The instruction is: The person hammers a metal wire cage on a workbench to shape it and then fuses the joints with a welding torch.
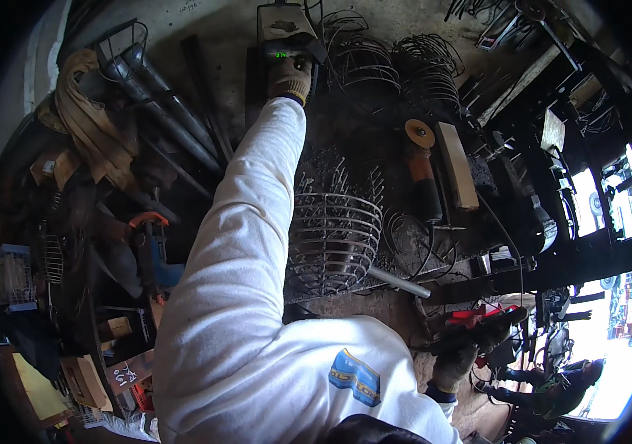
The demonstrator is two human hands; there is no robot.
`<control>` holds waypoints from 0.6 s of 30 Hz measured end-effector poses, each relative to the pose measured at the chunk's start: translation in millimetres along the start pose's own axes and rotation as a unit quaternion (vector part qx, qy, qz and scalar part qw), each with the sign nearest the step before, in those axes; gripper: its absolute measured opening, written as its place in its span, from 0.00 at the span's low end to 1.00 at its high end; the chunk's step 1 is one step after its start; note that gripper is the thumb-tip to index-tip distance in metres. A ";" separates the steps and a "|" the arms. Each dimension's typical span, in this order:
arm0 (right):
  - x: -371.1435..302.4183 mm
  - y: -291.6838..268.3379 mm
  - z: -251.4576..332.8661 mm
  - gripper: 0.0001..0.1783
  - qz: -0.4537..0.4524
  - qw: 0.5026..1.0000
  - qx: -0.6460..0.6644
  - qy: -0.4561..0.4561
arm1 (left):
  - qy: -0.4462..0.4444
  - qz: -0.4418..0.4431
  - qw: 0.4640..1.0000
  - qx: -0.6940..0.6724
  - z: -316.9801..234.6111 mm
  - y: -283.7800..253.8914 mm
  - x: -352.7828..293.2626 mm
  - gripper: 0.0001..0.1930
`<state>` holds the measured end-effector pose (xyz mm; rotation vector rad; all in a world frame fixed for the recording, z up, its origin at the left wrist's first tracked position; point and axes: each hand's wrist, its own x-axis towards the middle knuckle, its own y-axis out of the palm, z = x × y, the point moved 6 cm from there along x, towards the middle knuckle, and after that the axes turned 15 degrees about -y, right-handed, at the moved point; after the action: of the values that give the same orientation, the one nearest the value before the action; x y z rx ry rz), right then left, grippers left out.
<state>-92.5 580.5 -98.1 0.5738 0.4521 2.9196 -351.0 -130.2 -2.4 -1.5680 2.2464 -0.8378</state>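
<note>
My left hand [289, 78], in a knitted work glove, reaches far forward to a box-shaped welding machine [286, 26] with a green lit display. Its fingers are closed at a dark round knob [299, 64] below the display, partly hidden by the glove. At the lower right, my gloved right hand [452, 368] is closed against a dark, long object [495, 331] whose kind I cannot make out. Between the hands, right of my left sleeve, sits a round metal wire basket [336, 248] with upright rods behind it.
An angle grinder [422, 174] lies beside a rectangular bar [456, 166]. Wire coils [427, 66] stand at the back. Metal pipes [160, 96] and a brown cloth [90, 111] are at left, near a blue power tool [159, 255]. Another person [571, 385] is at the lower right.
</note>
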 end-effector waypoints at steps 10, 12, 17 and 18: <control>-8.3 25.6 22.8 0.39 0.026 0.997 -0.075 -0.011 | 0.105 -0.075 0.991 -0.041 -9.4 3.5 -9.6 0.20; 0.2 48.3 30.6 0.40 0.067 0.989 -0.129 -0.022 | 0.045 -0.045 0.998 -0.011 7.5 11.6 14.5 0.24; 35.7 108.9 39.6 0.41 0.133 0.968 -0.212 -0.020 | 0.153 0.026 0.985 0.078 -4.3 -17.1 -7.4 0.24; 46.4 117.2 37.7 0.41 0.137 0.967 -0.216 -0.009 | 0.127 0.148 0.978 0.080 -1.1 -15.4 -19.2 0.24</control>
<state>-128.8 488.2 -11.7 0.6353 -0.2916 3.1179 -332.7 -115.9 5.8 -1.0715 2.4331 -1.1478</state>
